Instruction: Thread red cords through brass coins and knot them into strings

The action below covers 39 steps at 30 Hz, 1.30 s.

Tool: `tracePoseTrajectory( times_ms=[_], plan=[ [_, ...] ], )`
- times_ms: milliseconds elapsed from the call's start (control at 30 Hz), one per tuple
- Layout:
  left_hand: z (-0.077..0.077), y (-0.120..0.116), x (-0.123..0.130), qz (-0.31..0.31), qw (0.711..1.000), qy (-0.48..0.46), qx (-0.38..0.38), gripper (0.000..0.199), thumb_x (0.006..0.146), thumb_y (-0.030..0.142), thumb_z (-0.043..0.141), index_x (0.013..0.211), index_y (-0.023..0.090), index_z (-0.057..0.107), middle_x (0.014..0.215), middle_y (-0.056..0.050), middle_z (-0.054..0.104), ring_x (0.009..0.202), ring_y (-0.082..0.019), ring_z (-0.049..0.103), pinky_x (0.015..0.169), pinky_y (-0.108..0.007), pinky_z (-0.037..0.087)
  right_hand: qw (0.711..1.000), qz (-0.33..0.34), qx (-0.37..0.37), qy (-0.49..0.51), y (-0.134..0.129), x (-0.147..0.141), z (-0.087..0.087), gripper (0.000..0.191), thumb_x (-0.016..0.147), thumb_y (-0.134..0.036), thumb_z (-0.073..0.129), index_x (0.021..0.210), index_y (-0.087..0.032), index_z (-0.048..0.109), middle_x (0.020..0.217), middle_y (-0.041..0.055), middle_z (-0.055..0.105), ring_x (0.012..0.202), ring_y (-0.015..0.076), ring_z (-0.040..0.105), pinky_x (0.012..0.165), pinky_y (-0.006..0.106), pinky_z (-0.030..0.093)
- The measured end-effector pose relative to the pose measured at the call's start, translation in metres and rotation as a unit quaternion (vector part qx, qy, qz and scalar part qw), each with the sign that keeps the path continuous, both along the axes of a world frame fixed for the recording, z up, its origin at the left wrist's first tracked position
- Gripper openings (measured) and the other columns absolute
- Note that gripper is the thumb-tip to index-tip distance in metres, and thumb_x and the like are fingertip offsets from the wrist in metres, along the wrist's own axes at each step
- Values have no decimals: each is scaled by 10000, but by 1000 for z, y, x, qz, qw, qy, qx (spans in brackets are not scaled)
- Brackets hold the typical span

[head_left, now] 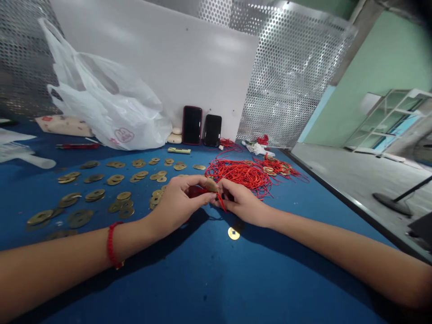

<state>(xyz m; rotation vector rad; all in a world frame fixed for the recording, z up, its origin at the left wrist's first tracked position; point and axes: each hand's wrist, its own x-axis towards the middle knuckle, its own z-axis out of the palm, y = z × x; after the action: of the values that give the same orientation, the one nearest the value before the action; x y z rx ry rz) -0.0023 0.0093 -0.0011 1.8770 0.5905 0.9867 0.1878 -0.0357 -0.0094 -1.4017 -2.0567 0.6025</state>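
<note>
Near the middle of the blue table (202, 279), my left hand (184, 198) pinches a brass coin (211, 185) and red cord (221, 201) between thumb and fingers. My right hand (241, 202) meets it from the right, its fingertips closed on the same red cord. Part of the coin and cord is hidden behind my fingers. A single shiny coin (234, 233) with a square hole lies just below my right hand. Behind my hands is a heap of red cords (241, 175). Several small piles of coins (115, 180) spread over the left side.
At the back stand two phones (192, 125) (213, 130) against a white board (162, 58). A white plastic bag (124, 112) and a red pen (77, 146) are at back left. Corded coins (270, 170) lie at back right, near the table edge (337, 202).
</note>
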Motion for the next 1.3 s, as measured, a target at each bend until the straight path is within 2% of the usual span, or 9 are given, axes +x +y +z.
tracePoseTrajectory(
  times_ms=[167, 267, 433, 633, 933, 1300],
  plan=[
    [2, 2, 0, 6, 999, 35, -8, 112, 739, 244, 736, 798, 152, 713, 772, -40, 710, 680, -152, 644, 649, -253, 529, 981, -76, 95, 148, -3, 0, 0, 50, 833, -179, 572, 861, -171, 532, 818, -10, 564, 756, 74, 513, 704, 212, 412],
    [2, 3, 0, -6, 998, 60, 1, 136, 757, 272, 720, 821, 152, 715, 753, -38, 698, 671, -153, 635, 630, -252, 513, 967, -74, 138, 203, -7, -1, 1, 93, 868, -247, 571, 916, -176, 533, 794, -7, 563, 713, 69, 518, 671, 204, 429],
    [1, 2, 0, -26, 998, 50, 1, 72, 759, 210, 693, 802, 154, 707, 777, -25, 695, 716, -138, 618, 660, -229, 485, 974, -13, 173, 145, -13, -4, 2, 85, 898, -261, 549, 886, -177, 546, 771, -8, 578, 689, 57, 527, 660, 192, 439],
    [3, 0, -1, -28, 999, 45, -12, 55, 736, 193, 696, 772, 153, 683, 755, -14, 676, 682, -128, 594, 640, -229, 482, 979, -24, 171, 108, -13, -5, 2, 91, 884, -266, 569, 870, -178, 550, 759, -14, 606, 683, 54, 549, 654, 188, 446],
    [7, -1, 1, -36, 998, 38, -44, 107, 708, 220, 720, 773, 141, 688, 722, -21, 677, 644, -129, 614, 609, -231, 496, 981, 3, 173, 92, -14, -4, 2, 77, 864, -245, 591, 840, -171, 591, 727, -11, 648, 640, 50, 567, 601, 166, 435],
    [7, -2, 2, -30, 997, 35, -54, 101, 694, 200, 721, 767, 136, 694, 740, -33, 687, 663, -136, 619, 622, -240, 498, 982, 6, 162, 101, -14, -4, 4, 40, 878, -217, 582, 892, -180, 583, 767, -22, 660, 683, 40, 591, 639, 158, 451]
  ],
)
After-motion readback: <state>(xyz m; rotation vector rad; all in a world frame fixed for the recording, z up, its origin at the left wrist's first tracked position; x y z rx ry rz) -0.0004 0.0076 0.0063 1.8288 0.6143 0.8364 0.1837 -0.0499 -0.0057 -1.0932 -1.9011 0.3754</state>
